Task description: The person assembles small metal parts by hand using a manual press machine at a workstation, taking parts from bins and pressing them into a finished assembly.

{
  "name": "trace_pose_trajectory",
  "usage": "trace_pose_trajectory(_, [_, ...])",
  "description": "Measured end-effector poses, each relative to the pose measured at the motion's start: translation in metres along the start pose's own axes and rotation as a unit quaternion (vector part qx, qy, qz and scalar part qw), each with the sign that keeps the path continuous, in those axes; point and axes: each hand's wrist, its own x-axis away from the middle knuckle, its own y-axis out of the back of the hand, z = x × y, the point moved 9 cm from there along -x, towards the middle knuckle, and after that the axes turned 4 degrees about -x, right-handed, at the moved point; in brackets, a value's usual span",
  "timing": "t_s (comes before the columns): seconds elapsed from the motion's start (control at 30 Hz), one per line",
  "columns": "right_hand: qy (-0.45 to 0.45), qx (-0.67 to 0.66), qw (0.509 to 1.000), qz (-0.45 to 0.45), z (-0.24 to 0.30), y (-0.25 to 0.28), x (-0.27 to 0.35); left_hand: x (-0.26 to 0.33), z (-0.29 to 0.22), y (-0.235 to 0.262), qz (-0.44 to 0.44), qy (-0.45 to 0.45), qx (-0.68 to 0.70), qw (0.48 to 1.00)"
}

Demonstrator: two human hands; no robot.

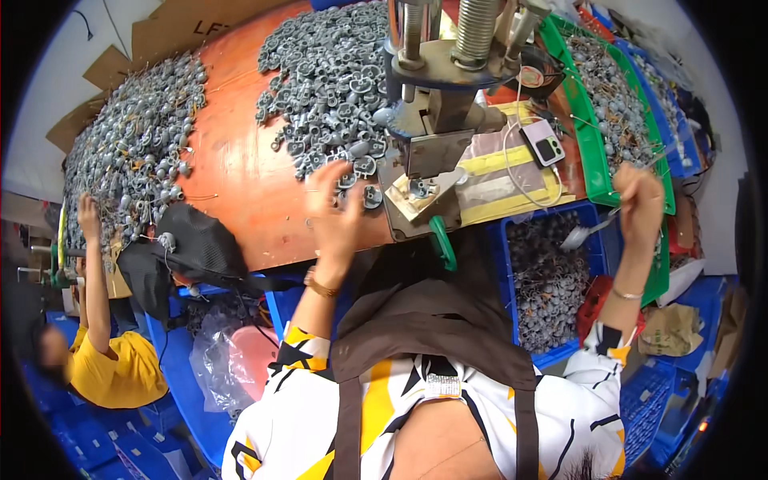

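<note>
Grey plastic fittings (324,88) heaped left of press (436,112). Small grey piece (418,189) on pale block (402,200) under press ram (436,156). Left hand (336,228) just left of press, fingers spread apart. Right hand (640,204) well right of press, curled; cannot tell whether it grips pale thin object (574,238). Advisable: square piece on block, hands clear of ram, avoid snagging white cable (506,156) right of press.

Upper edge: cuts off the press (432,148), so I cannot see its top. Left hand (332,208): fingertips smeared by blur. Right hand (640,200): likewise blurred; I cannot tell the kind of the pale tool (578,236) it grips. Left heap (132,136): single pieces too small for me to separate. Co-worker (124,368): face blurred.
</note>
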Motion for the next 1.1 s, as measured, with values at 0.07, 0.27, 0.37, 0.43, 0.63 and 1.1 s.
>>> trace_pose_trajectory(0.07, [-0.035, 0.002, 0.998, 0.045, -0.019, -0.045, 0.029, -0.011, 0.046, 0.025, -0.02, 0.074, -0.084, 0.993])
trace_pose_trajectory(0.27, [-0.262, -0.053, 0.96, 0.082, -0.077, -0.142, 0.086, -0.032, 0.105, 0.034, 0.034, 0.085, -0.205, 0.974])
trace_pose_trajectory(0.37, [-0.226, 0.043, 0.967, 0.114, -0.076, -0.16, 0.091, -0.031, 0.123, 0.027, 0.072, 0.142, -0.164, 0.974])
trace_pose_trajectory(0.43, [-0.162, 0.083, 0.98, 0.077, -0.064, -0.168, 0.089, -0.031, 0.11, 0.038, 0.026, 0.117, -0.153, 0.981])
trace_pose_trajectory(0.63, [0.018, 0.166, 0.984, 0.056, -0.044, -0.213, 0.078, 0.011, 0.054, 0.033, 0.001, 0.233, 0.238, 0.943])
trace_pose_trajectory(1.1, [0.06, 0.202, 0.974, 0.083, -0.027, -0.236, 0.067, 0.042, -0.007, -0.023, 0.139, 0.254, 0.429, 0.856])
